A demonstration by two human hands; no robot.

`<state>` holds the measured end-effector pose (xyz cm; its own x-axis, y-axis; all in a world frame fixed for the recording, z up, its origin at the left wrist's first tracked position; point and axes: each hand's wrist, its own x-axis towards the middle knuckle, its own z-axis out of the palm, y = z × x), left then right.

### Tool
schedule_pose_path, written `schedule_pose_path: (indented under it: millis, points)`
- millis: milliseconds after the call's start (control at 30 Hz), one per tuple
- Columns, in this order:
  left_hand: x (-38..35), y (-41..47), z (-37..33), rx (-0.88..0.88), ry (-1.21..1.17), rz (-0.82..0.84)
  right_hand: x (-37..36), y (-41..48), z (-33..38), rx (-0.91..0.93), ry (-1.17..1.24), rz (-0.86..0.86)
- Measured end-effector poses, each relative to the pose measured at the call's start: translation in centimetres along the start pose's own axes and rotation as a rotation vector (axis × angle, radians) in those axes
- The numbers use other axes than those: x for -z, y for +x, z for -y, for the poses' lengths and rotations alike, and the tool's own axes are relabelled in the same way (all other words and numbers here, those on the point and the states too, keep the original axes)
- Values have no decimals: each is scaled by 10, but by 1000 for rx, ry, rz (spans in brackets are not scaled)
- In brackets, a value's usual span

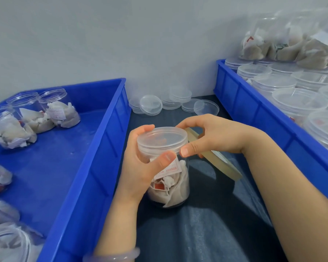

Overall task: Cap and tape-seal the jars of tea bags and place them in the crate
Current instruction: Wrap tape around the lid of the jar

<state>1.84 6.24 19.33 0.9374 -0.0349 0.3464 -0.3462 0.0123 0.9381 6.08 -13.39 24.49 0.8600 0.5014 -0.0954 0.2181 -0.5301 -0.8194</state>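
A clear jar of tea bags [170,188] stands on the dark cloth between two blue crates, with a clear lid [162,138] on top. My left hand [140,167] grips the jar just below the lid, thumb across the front. My right hand [212,137] holds a roll of yellowish tape [216,157] beside the jar, and its thumb and forefinger touch the lid's rim. The tape roll sticks out to the right behind that hand.
The left blue crate [95,152] holds several uncapped jars of tea bags [61,110]. The right blue crate [254,110] is packed with capped jars [299,99], more stacked on top. Loose clear lids [151,104] lie by the wall behind the jar.
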Motion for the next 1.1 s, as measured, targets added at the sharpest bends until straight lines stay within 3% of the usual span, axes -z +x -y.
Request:
schedule_pose_path:
  millis: [233, 467, 600, 733, 933, 1033, 1100]
  points:
    - [-3, -1, -15, -56, 236, -10, -2, 2, -7, -5, 53, 41]
    - [1, 7, -64, 148, 887, 284, -3, -1, 5, -12, -108, 87]
    - [-24, 33, -81, 380, 1208, 431, -9, 1, 11, 7, -255, 59]
    - [-32, 52, -84, 434, 1257, 534, -8, 1, 11, -40, -275, -13]
    - [-36, 60, -62, 340, 1148, 348, -12, 7, 10, -112, -116, -228]
    - [-36, 66, -56, 293, 1138, 291, -14, 9, 11, -246, -63, -324]
    - [-35, 70, -56, 284, 1100, 294, -14, 8, 9, -364, -66, -302]
